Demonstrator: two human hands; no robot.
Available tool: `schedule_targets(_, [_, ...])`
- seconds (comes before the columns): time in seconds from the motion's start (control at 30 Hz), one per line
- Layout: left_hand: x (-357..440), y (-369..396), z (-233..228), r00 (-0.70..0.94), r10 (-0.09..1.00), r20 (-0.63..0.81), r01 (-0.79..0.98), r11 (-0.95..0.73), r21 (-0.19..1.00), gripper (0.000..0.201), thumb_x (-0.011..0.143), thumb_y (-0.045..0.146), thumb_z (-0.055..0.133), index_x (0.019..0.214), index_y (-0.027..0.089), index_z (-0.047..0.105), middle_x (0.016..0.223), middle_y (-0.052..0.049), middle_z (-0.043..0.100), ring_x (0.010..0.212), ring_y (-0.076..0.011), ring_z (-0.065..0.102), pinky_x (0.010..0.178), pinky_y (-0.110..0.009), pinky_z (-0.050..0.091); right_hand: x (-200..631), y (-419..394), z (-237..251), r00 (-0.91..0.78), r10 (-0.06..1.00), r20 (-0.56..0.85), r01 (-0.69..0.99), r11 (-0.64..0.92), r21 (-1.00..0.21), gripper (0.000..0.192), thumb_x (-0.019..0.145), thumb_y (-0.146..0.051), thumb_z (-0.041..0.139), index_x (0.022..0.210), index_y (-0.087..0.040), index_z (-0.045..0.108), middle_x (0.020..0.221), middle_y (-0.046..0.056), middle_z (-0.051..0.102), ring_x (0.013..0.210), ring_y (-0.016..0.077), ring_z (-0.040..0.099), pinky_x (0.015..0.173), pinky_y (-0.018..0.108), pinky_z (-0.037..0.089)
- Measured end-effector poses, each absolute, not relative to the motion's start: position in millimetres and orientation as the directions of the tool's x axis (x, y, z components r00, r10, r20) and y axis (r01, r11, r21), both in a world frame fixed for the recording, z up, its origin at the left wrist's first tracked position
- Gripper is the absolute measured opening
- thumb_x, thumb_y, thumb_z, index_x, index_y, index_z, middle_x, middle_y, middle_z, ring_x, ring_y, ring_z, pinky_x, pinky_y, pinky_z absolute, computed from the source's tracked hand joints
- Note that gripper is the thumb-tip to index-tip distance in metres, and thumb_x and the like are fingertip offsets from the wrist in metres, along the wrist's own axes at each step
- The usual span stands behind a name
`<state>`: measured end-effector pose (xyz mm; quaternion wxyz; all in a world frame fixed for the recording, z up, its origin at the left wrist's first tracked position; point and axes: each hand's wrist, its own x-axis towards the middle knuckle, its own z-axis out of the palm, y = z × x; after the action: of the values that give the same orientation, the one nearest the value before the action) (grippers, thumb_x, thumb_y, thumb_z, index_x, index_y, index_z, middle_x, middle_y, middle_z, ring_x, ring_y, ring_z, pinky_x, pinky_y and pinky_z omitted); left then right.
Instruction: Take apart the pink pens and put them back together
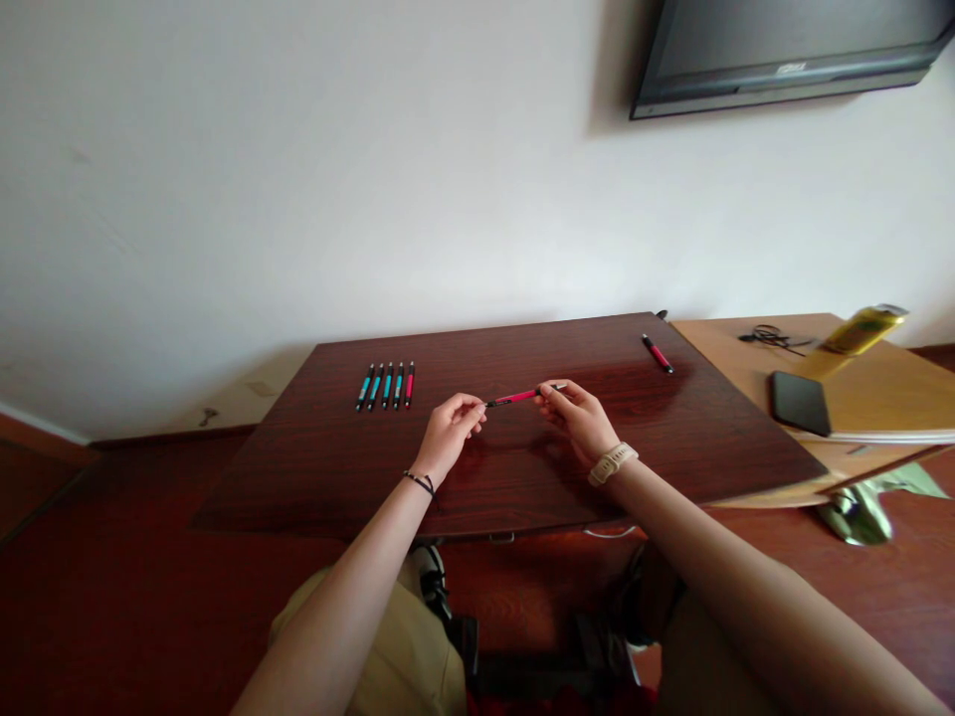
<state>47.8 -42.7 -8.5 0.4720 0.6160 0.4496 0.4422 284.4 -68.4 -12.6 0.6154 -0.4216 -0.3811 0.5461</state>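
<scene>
A pink pen (513, 399) hangs level just above the dark wooden table (313, 467), held at both ends. My left hand (450, 430) pinches its dark tip end. My right hand (578, 418), with a pale watch on the wrist, grips the other end. A row of several pens (386, 386), most of them blue and one pink, lies side by side at the table's far left. Another pink pen (658, 354) lies alone near the far right corner.
A lighter wooden table (880, 388) adjoins on the right, carrying a black phone (801, 403), a yellow-green can (863, 330) and dark glasses (770, 337). A wall-mounted screen (783, 50) hangs upper right. My knees are under the table's near edge.
</scene>
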Motion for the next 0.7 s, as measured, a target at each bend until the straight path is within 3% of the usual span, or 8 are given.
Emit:
schedule_targets(0.3, [46.6, -42.1, -10.7, 0.211, 0.972, 0.1, 0.111, -0.125, 0.986, 0.033, 0.092, 0.05, 0.065, 0.092, 0.017, 0.07, 0.082, -0.006, 0.071, 0.067, -0.0144, 0.061, 0.059, -0.025, 0.042, 284.8, -69.1, -12.5, 0.108, 0.994, 0.01, -0.336, 0.046, -0.941, 0.038, 0.077, -0.052, 0.087, 0.098, -0.023, 0.074, 0.089, 0.002, 0.075, 0.072, 0.0117, 0.062, 0.069, 0.025, 0.05])
schedule_targets(0.7, [46.9, -40.3, -9.4, 0.193, 0.971, 0.142, 0.094, -0.162, 0.982, 0.027, 0.087, 0.042, 0.071, 0.1, 0.018, 0.068, 0.089, -0.004, 0.071, 0.069, -0.0132, 0.062, 0.061, -0.025, 0.044, 283.7, -69.1, -12.5, 0.115, 0.993, 0.008, -0.328, 0.045, -0.944, 0.042, 0.075, -0.055, 0.087, 0.099, -0.023, 0.074, 0.089, 0.003, 0.075, 0.072, 0.0122, 0.062, 0.068, 0.026, 0.05])
